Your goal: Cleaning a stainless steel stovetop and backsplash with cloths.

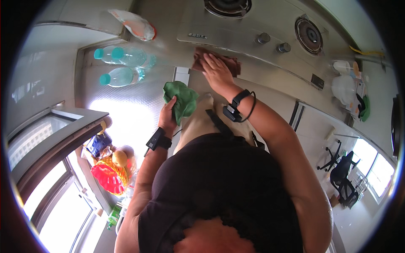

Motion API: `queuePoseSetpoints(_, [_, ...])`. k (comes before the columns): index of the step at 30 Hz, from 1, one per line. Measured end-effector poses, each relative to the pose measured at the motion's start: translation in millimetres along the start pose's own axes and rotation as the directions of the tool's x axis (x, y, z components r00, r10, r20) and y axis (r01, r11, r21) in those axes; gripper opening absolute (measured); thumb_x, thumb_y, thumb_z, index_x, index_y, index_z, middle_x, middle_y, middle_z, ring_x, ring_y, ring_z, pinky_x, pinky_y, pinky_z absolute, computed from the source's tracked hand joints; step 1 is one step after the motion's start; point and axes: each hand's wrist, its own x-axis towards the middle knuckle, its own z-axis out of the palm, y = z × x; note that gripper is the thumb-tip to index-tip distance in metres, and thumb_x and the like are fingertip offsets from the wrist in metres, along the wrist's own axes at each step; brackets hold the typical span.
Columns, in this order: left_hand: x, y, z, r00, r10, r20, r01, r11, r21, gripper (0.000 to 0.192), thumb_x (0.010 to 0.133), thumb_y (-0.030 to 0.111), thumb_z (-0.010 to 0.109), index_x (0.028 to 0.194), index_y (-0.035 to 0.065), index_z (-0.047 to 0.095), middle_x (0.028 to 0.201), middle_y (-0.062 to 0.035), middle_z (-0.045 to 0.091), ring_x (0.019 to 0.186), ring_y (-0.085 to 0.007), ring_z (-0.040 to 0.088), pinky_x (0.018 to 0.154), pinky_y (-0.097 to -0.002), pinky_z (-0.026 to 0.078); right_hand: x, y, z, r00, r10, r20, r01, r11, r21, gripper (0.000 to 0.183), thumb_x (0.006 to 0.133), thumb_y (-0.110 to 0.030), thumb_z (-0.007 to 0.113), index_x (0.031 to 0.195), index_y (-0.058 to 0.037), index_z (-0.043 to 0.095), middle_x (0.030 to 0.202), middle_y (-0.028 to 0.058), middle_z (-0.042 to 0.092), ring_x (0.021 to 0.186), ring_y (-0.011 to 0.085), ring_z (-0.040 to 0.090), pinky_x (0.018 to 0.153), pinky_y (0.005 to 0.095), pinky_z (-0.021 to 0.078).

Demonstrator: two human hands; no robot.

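Observation:
Flat on a folded brown cloth [234,65] lies my right hand [218,72], its fingers pressing the cloth against the metal countertop along the front edge of the gas stove [234,34]. Lower and to the left, my left hand [168,115] grips a bunched green cloth [182,98], thumb on top, held up in front of the counter's edge. The green cloth touches neither the brown cloth nor my right hand. Both wrists wear black strapped devices.
Several clear plastic bottles with teal caps [121,77] lie at the left, near a white and orange bag [136,27]. Two stove knobs [263,38] stick up beyond the brown cloth. Below left are a red bowl [107,178] and a yellow basket [121,169] by the window.

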Motion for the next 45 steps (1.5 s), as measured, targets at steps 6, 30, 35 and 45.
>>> queuePoseSetpoints(6, [-6.4,4.9,-9.9,0.999,0.022,-0.023,-0.023,0.999,-0.040,0.042,0.089,0.020,0.052,0.122,-0.0029,0.043,0.115,-0.0149,0.055,0.103,-0.0272,0.056,0.091,-0.0394,0.044,72.6,-14.7,32.4,0.981,-0.182,-0.070,0.185,0.982,0.037,0.037,0.088,-0.023,0.049,0.121,-0.0054,0.051,0.132,0.0121,0.043,0.123,0.0282,0.038,0.102,0.0378,0.0306])
queuePoseSetpoints(30, [-14.9,2.0,-23.4,0.998,0.032,-0.058,-0.036,0.997,-0.068,0.043,0.088,0.020,0.054,0.123,-0.0026,0.043,0.115,-0.0146,0.055,0.105,-0.0277,0.054,0.093,-0.0401,0.042,49.5,2.1,25.0,0.951,-0.308,0.040,0.310,0.947,-0.088,0.039,0.088,-0.022,0.049,0.123,-0.0039,0.048,0.131,0.0126,0.043,0.126,0.0254,0.035,0.106,0.0356,0.0263])
queuePoseSetpoints(35, [-18.6,-1.3,-18.3,0.998,0.012,-0.060,-0.015,0.998,-0.061,0.043,0.088,0.020,0.053,0.123,-0.0027,0.043,0.116,-0.0144,0.055,0.106,-0.0273,0.054,0.094,-0.0400,0.042,78.9,-12.8,35.4,0.967,-0.247,-0.064,0.246,0.969,-0.025,0.039,0.086,-0.020,0.050,0.122,-0.0064,0.050,0.131,0.0119,0.045,0.125,0.0252,0.037,0.104,0.0366,0.0283])
queuePoseSetpoints(45, [-7.9,-0.8,-30.7,0.999,0.012,-0.035,-0.014,0.998,-0.058,0.044,0.088,0.021,0.052,0.124,-0.0029,0.042,0.116,-0.0149,0.055,0.106,-0.0283,0.054,0.094,-0.0406,0.041,-37.5,40.1,-26.1,0.974,-0.212,0.084,0.220,0.971,-0.089,0.044,0.082,-0.017,0.056,0.124,-0.0061,0.048,0.136,0.0103,0.039,0.127,0.0232,0.034,0.107,0.0362,0.0263])
